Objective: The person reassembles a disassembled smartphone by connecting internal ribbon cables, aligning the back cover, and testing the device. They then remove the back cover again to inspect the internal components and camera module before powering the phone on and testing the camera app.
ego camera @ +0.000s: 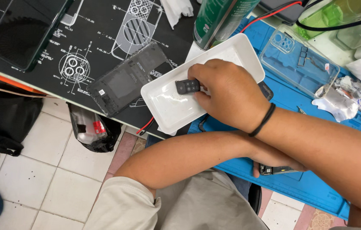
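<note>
Fingers [197, 87] of the right hand [227, 96] pinch a small black part [187, 86] over the white tray [176, 106] on a blue mat [291, 179]

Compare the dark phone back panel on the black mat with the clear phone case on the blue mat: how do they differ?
The dark phone back panel is opaque grey-black; the clear phone case is see-through, showing the blue mat beneath. The panel lies left of the white tray, the case right of it. Both lie flat, untouched by either hand, and have a camera cutout.

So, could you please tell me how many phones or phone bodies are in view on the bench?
3: a black phone top left, an opened phone body beside the white tray, and one under the left hand, mostly hidden.
</note>
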